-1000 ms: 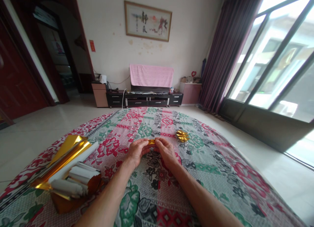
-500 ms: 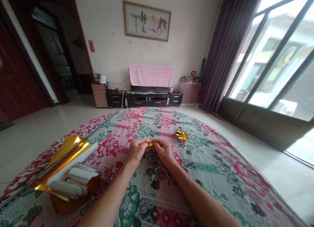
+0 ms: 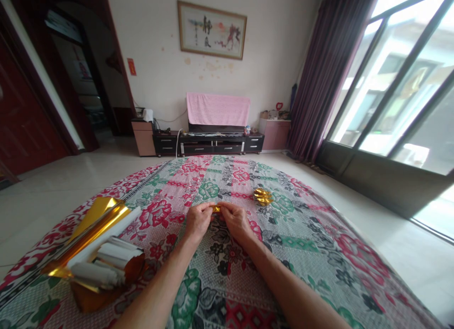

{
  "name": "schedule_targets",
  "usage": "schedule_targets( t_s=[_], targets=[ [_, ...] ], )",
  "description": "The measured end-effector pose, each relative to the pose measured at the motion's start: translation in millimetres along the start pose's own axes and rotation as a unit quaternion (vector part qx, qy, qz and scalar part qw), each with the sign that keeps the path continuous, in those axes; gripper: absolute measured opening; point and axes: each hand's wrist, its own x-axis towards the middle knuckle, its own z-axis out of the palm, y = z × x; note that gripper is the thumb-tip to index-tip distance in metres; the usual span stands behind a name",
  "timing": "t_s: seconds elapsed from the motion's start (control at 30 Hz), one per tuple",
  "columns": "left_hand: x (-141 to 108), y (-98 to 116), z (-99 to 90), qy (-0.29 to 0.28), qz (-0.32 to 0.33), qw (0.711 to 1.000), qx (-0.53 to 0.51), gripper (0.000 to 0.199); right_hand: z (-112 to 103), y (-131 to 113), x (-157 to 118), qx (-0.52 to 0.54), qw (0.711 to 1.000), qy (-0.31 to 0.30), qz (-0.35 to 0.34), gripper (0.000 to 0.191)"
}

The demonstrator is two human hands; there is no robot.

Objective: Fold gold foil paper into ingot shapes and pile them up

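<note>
A small piece of gold foil [image 3: 216, 208] is pinched between both hands over the middle of the patterned cloth. My left hand [image 3: 198, 220] grips its left end, and my right hand [image 3: 234, 219] grips the right end. Beyond my right hand lies a small pile of folded gold foil pieces [image 3: 263, 196]. To the left rest a gold foil roll [image 3: 92, 229] and several curled foil sheets with white backs [image 3: 118, 251]. My fingers partly cover the held piece.
A flowered cloth [image 3: 301, 267] covers the round table. Farther back, a low black cabinet [image 3: 213, 144] stands by the wall with a pink cloth [image 3: 218, 109] above it. A dark curtain [image 3: 319, 78] hangs beside the windows on the right.
The fingers of both hands have shifted slightly around the small foil piece, which shows a little differently between them. The foil pile and the sheets have stayed in place.
</note>
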Motion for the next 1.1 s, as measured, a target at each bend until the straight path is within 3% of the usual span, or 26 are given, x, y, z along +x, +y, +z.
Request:
schedule_targets(
  t_s=[1.1],
  targets=[
    [2.1,-8.1,-0.4,-0.003,0.024,1.0,0.017,0.029,-1.9,-3.7,-3.0,-0.001,1.0,-0.005,-0.014,0.029]
  ],
)
